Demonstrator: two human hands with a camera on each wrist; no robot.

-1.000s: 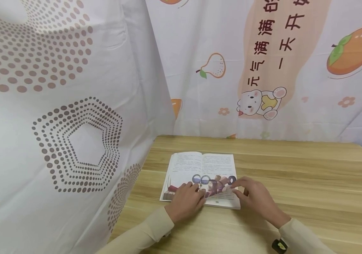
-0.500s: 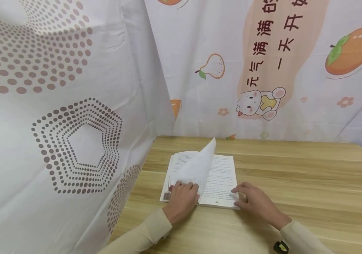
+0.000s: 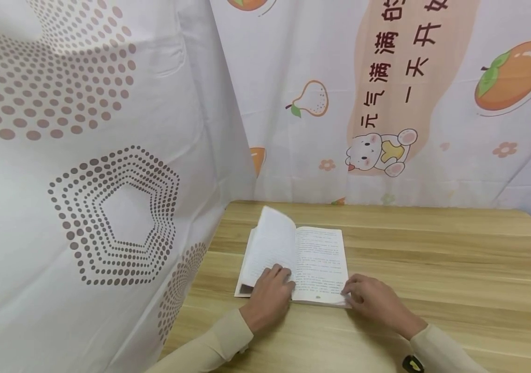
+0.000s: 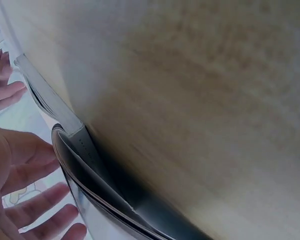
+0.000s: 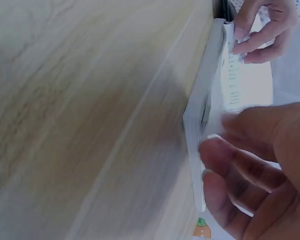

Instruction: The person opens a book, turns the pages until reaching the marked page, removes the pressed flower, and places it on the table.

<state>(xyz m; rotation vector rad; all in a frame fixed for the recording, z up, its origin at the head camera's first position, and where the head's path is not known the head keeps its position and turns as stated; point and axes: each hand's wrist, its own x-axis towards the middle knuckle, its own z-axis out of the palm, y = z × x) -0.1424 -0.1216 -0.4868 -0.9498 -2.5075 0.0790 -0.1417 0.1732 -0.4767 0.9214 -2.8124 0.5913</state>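
An open book (image 3: 319,264) lies on the wooden table in the head view, with printed text on its right page. Over its left side a white leaf (image 3: 272,243) stands partly raised, its upper corner off the pages beneath. My left hand (image 3: 270,294) rests on the lower left side near the spine, its fingers spread in the left wrist view (image 4: 35,190). By the lower right corner is my right hand (image 3: 374,300). In the right wrist view its thumb and bent fingers (image 5: 217,192) are at the page edge, with a gap between them.
The wooden table (image 3: 433,259) extends to the right of the book. A dotted white curtain (image 3: 190,155) hangs close on the left. Behind the table hangs a printed cloth (image 3: 284,67) with fruit and a cartoon animal.
The illustrated leaf on the right has swung over to the left side, uncovering a text page. My left hand shifted left a little; my right hand moved down to the book's lower right corner.
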